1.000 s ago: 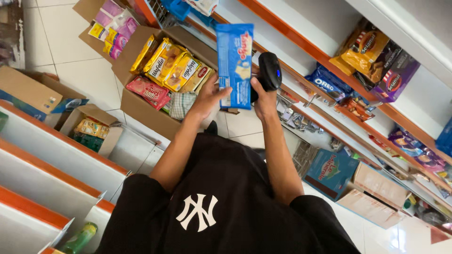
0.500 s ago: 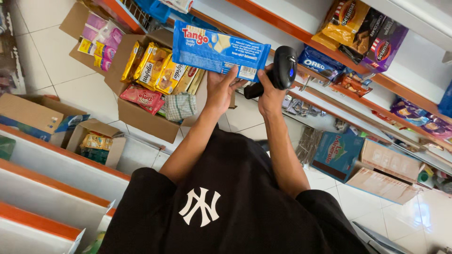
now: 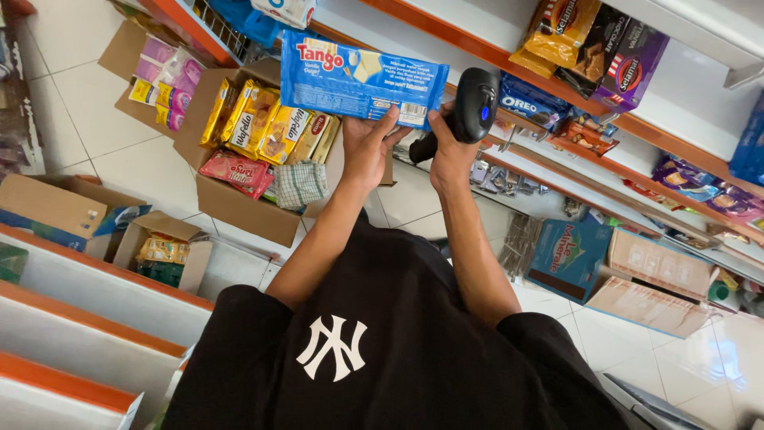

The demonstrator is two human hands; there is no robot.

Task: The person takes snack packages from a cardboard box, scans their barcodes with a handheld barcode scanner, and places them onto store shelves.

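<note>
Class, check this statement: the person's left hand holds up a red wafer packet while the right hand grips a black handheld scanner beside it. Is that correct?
Not quite. In the head view the wafer packet in the left hand is blue, not red. The rest stands: the right hand grips a black handheld scanner beside it.

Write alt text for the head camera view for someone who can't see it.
A person's left hand holds up a blue snack packet while the right hand points a black handheld scanner at it. Below on the tiled floor, an open cardboard box holds yellow and red snack packets, beside store shelves.
</note>
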